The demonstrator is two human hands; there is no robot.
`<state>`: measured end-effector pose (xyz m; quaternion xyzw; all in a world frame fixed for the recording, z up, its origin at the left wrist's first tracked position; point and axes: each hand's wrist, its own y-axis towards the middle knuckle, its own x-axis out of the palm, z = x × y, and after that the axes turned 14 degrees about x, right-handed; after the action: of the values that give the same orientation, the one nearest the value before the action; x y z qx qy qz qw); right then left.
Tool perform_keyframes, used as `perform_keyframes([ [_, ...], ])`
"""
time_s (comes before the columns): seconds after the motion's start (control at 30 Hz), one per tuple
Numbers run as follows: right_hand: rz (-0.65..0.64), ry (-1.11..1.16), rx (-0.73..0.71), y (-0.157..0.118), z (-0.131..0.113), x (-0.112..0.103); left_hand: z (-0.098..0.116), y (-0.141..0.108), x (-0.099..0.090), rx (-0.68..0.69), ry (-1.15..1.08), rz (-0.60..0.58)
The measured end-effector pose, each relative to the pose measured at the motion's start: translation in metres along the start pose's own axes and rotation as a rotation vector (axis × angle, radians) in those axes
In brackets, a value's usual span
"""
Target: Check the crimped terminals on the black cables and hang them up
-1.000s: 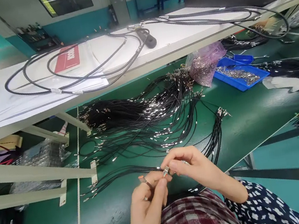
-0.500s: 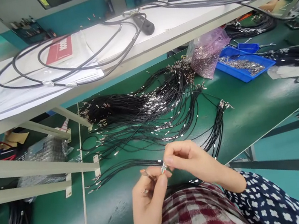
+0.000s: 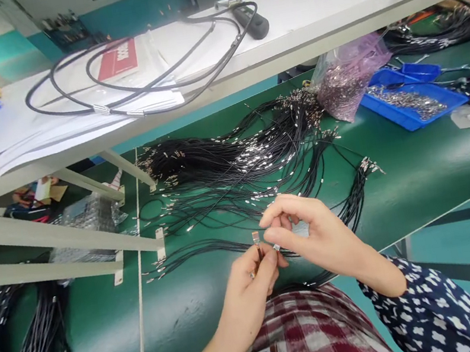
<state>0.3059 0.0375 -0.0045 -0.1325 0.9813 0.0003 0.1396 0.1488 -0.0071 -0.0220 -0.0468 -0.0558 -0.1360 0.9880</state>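
My left hand (image 3: 252, 281) is closed round a thin black cable with a small metal end (image 3: 255, 237) that sticks up above the fingers. Another small silver connector (image 3: 276, 248) shows at its fingertips. Just above and to the right, my right hand (image 3: 311, 229) has its thumb and forefinger apart, with nothing seen between them. Behind the hands, a large bundle of black cables (image 3: 214, 158) with silver ends lies on the green table (image 3: 419, 175). A smaller cable bundle (image 3: 358, 194) lies beyond my right wrist.
A white shelf (image 3: 210, 84) crosses above the table, bearing looped black cable and papers. At the right are a pink bag of metal parts (image 3: 343, 83) and a blue tray (image 3: 419, 118). Shelf supports (image 3: 46, 231) and more cables (image 3: 33, 348) stand at the left.
My right hand has come off the small connector and opened its fingers. My left hand has turned, and a metal cable end now points upward from it. The view has shifted left.
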Motion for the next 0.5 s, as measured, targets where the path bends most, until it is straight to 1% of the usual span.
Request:
perform_keyframes([
  [0.13, -0.023, -0.03, 0.012, 0.005, -0.012, 0.003, -0.003, 0.003, 0.002, 0.009, 0.081, -0.041],
  [0.23, -0.069, -0.035, -0.009, 0.005, -0.011, 0.003, -0.005, 0.003, -0.002, 0.003, 0.084, -0.022],
  [0.3, -0.089, -0.025, -0.005, 0.004, -0.007, 0.0, -0.005, 0.002, -0.007, -0.012, 0.025, -0.03],
  [0.4, -0.125, 0.055, 0.075, 0.004, 0.003, -0.007, -0.003, 0.001, -0.016, -0.021, -0.121, -0.031],
  [0.5, -0.208, 0.237, 0.196, 0.004, 0.014, -0.011, -0.002, 0.001, -0.021, -0.013, -0.159, 0.017],
])
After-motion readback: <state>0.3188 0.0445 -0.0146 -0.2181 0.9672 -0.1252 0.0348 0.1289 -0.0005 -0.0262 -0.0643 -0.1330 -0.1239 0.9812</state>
